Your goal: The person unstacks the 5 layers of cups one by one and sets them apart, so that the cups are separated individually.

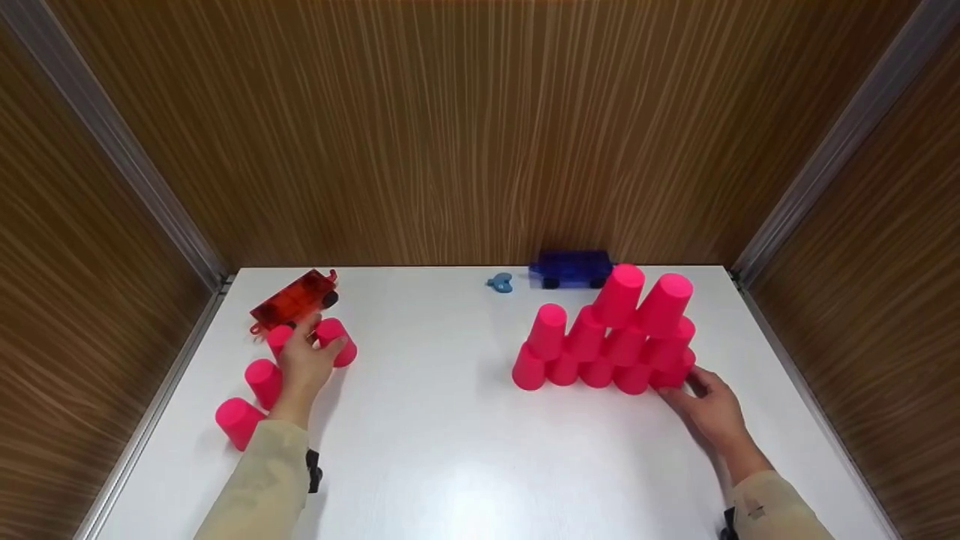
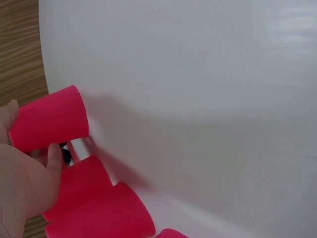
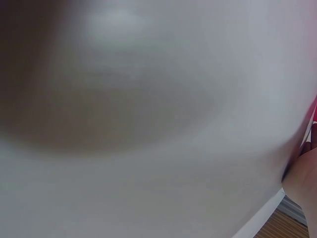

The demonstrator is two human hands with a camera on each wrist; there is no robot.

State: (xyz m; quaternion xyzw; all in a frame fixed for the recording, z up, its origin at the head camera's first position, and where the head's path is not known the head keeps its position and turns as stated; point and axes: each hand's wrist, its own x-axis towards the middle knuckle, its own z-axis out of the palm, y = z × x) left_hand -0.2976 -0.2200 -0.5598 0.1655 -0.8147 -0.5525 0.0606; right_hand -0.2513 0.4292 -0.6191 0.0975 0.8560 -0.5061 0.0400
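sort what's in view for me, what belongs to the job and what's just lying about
Seemingly part of the job:
left hand, holding a pink cup
right hand, at the right end of the cup stack
three loose cups on the left

Apparently just lying about:
red toy cart
blue toy cart
small blue piece between them

Dark-blue translucent boxy wagon (image 1: 571, 267): right end partly behind a pink tapered cup (image 1: 619, 296).
Right hand (image 3: 303, 178): cut by right-wrist view's edge.
Dark shape (image 3: 22, 59), same view: blurred beyond telling.
Left hand (image 1: 301, 367): covers part of a second pink cup (image 1: 277, 338).
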